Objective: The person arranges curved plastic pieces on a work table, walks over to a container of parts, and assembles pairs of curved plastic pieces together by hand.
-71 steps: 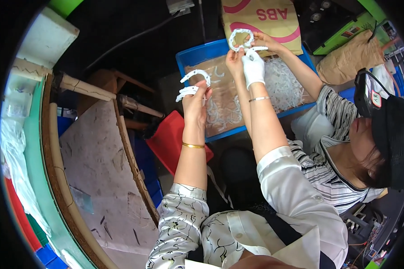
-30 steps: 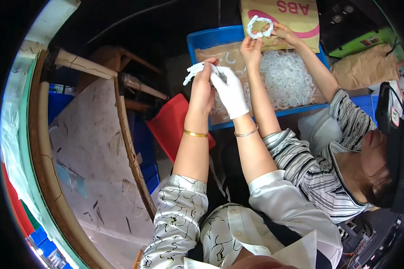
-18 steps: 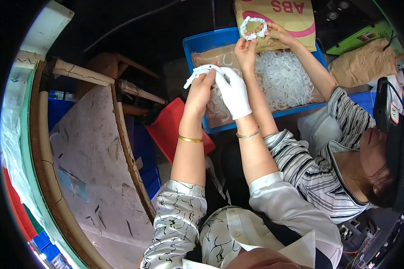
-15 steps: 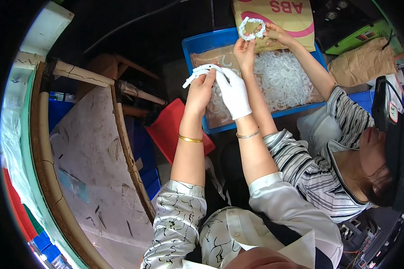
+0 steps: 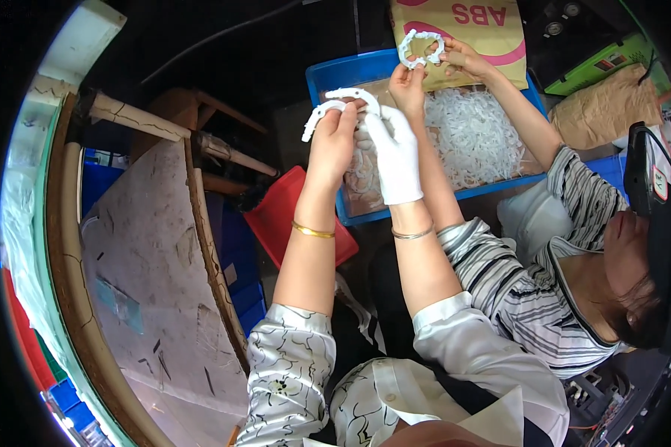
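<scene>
My bare left hand is closed on a white curved plastic piece, which sticks out past its fingers to the left. A second white arc-shaped piece rises just above it. The white-gloved right hand is closed at that upper piece's right end, close against my left fingers. Where the two pieces meet is hidden behind the fingers. Both hands are over the left part of a blue tray. Heaped in it are many translucent curved plastic pieces.
At my right, a co-worker in a striped top holds a white segmented ring in both hands. A yellow bag lies at the tray's far side. Left of my forearms are a red tray and a worn board with a wooden frame.
The white pieces, bunched together before, now show as two separate arcs. My right hand has turned more upright and shifted slightly right. The co-worker's ring stays nearly in place.
</scene>
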Demonstrator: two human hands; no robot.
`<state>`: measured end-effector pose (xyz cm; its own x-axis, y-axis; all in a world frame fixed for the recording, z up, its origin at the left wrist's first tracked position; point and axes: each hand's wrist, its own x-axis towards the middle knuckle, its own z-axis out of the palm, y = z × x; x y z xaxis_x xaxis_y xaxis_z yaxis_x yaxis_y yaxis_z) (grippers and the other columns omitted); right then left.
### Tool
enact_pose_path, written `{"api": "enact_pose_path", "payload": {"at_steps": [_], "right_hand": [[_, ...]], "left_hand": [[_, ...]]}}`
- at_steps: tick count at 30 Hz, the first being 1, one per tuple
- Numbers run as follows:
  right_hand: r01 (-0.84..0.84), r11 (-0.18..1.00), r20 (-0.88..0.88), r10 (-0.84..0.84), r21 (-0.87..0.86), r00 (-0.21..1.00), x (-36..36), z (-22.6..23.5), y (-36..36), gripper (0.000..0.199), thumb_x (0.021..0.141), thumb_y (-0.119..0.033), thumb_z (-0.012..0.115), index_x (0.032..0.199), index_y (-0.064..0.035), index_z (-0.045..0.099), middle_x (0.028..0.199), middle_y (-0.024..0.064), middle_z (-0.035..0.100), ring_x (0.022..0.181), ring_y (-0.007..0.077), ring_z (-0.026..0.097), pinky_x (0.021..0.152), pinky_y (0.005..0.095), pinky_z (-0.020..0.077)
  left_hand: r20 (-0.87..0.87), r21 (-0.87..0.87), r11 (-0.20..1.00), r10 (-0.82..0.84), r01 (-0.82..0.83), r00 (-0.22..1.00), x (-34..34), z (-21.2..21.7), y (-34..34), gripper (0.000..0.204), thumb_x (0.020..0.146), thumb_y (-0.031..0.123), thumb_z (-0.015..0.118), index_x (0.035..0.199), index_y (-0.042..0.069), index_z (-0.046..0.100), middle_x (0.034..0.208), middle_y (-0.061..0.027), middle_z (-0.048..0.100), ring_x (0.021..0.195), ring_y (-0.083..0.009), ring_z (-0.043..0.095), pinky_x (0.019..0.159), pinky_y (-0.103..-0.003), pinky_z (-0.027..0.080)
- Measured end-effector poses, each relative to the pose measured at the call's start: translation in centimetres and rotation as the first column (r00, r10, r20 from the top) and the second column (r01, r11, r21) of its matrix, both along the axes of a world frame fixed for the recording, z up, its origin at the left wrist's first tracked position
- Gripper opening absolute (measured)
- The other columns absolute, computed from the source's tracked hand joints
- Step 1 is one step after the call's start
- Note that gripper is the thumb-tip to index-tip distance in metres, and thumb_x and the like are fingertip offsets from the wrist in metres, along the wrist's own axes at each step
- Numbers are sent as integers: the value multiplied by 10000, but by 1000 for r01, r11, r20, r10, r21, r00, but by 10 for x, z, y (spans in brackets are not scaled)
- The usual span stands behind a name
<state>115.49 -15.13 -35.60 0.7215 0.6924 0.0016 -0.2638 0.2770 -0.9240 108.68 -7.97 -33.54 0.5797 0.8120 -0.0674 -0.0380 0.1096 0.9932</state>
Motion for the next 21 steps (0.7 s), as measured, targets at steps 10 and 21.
{"api": "enact_pose_path", "payload": {"at_steps": [10,21], "right_hand": [[46,997,88,-51,56,995,13,-2,2,221,910,-47,620,1108,50,607,1046,86,643,948,133,616,816,233,503],[122,989,-160,-107,88,981,-5,-28,14,256,913,-37,606,1147,57,562,1065,110,639,930,154,631,794,257,523]], "left_hand": [[150,-226,974,11,23,989,10,-11,-6,390,1023,275,476,1245,-32,571,1133,-48,620,1041,-113,554,927,-264,414],[173,-254,958,-94,136,980,-4,-23,11,436,1027,311,469,1282,-29,567,1156,-63,619,1088,-140,545,982,-275,397]]}}
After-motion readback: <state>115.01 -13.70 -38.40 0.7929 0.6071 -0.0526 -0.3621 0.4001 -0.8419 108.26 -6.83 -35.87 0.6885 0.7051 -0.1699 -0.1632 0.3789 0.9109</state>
